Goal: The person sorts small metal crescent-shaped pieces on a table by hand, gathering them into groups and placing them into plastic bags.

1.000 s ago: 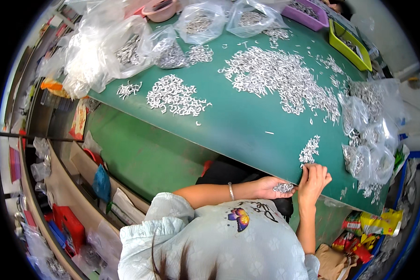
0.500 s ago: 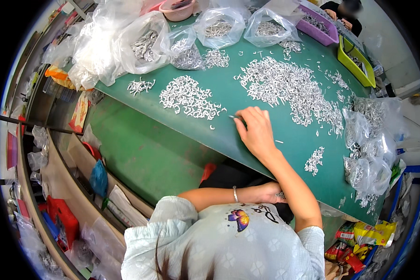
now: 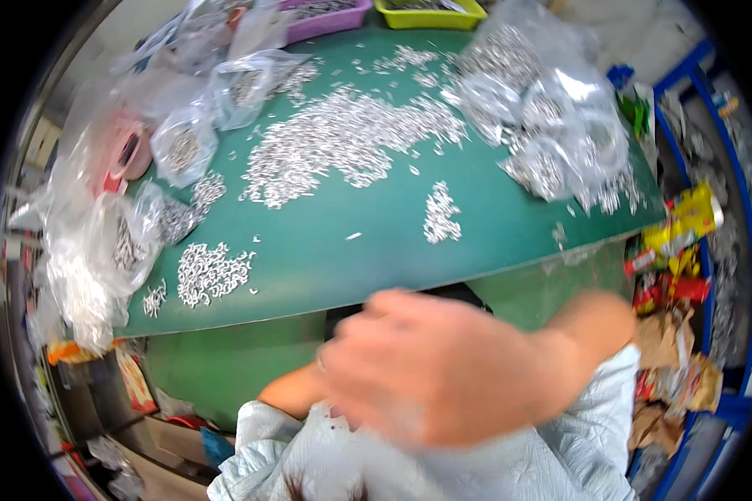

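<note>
My right hand is sweeping across in front of my chest, close under the camera and so blurred that I cannot tell how far its fingers are curled or whether anything is pinched in them. My left hand is hiding behind it; only a bit of that forearm is showing beside my pale quilted top, so I cannot tell its grip either. Both are hanging well short of the green table, touching nothing on it. The small silver metal parts are lying out there: the big loose heap is spreading across the middle, a little cluster is sitting nearest the front edge and nearest my hand, and another small pile is lying toward the left edge. Clear plastic bags of the same parts are bunching at the right of the table, more bags are slumping over its left side, and a purple tray and a yellow tray are standing at the far edge. Bright snack wrappers are piling up beyond the right corner.
</note>
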Motion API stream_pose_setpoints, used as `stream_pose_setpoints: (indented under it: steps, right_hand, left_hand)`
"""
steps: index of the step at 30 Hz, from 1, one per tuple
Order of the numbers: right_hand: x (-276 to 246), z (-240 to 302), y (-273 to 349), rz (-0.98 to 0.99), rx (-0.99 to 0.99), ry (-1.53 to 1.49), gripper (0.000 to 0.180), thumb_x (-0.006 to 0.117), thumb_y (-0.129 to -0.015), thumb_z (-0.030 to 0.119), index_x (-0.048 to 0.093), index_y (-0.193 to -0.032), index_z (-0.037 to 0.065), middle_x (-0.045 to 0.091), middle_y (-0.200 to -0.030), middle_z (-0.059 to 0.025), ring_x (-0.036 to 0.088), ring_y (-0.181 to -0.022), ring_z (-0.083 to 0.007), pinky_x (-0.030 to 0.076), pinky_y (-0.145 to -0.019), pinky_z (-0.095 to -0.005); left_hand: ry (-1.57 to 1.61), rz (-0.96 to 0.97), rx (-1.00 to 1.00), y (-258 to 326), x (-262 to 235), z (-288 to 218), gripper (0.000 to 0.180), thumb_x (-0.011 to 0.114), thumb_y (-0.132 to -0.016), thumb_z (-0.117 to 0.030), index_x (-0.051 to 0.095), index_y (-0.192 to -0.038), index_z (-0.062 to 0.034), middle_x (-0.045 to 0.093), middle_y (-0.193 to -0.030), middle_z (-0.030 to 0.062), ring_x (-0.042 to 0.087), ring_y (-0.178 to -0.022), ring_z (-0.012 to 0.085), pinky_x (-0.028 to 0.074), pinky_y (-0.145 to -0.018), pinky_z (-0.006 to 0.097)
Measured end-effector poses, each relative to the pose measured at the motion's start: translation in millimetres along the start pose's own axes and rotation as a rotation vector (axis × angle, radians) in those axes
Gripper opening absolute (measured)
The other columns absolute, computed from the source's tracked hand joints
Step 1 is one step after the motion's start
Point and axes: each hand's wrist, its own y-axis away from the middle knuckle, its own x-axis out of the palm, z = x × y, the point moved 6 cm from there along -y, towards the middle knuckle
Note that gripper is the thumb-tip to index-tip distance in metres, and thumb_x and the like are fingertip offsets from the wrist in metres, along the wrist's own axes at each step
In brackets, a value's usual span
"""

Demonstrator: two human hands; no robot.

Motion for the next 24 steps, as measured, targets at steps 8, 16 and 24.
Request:
stream_pose_setpoints:
  steps: [8,16,24]
  right_hand:
    - [-47.9,36.1,7.1,-0.163,0.043,0.196,0.031,0.058,-0.080,0.020,0.060,-0.104,0.001,0.061,-0.103,-0.0117,0.059,-0.092,-0.0247,0.045,-0.080,-0.0354]
    - [-114.4,-43.6,116.4,-0.420,0.529,0.080,0.034,0.055,-0.092,0.014,0.056,-0.122,-0.001,0.063,-0.115,-0.0166,0.061,-0.102,-0.0253,0.045,-0.090,-0.0345]
    - [-44.1,-200.2,269.7,-0.456,1.393,0.404,0.040,0.065,-0.088,0.018,0.052,-0.120,-0.002,0.063,-0.110,-0.0264,0.061,-0.100,-0.0434,0.050,-0.083,-0.0482]
  left_hand:
    - [0.251,0.069,0.278,1.1,111.5,-97.0,0.032,0.047,-0.101,-0.017,0.052,-0.121,0.0083,0.060,-0.111,0.0191,0.064,-0.093,0.0239,0.059,-0.077,0.032]
    - [0.321,0.197,0.436,-60.4,160.6,-181.8,0.032,0.043,-0.101,-0.013,0.049,-0.126,0.0065,0.055,-0.117,0.0203,0.059,-0.106,0.0285,0.056,-0.086,0.038]
    - [0.241,-0.203,0.753,-108.9,222.4,-210.3,0.025,0.042,-0.096,-0.008,0.054,-0.109,0.0088,0.059,-0.101,0.0192,0.063,-0.093,0.0284,0.057,-0.085,0.039]
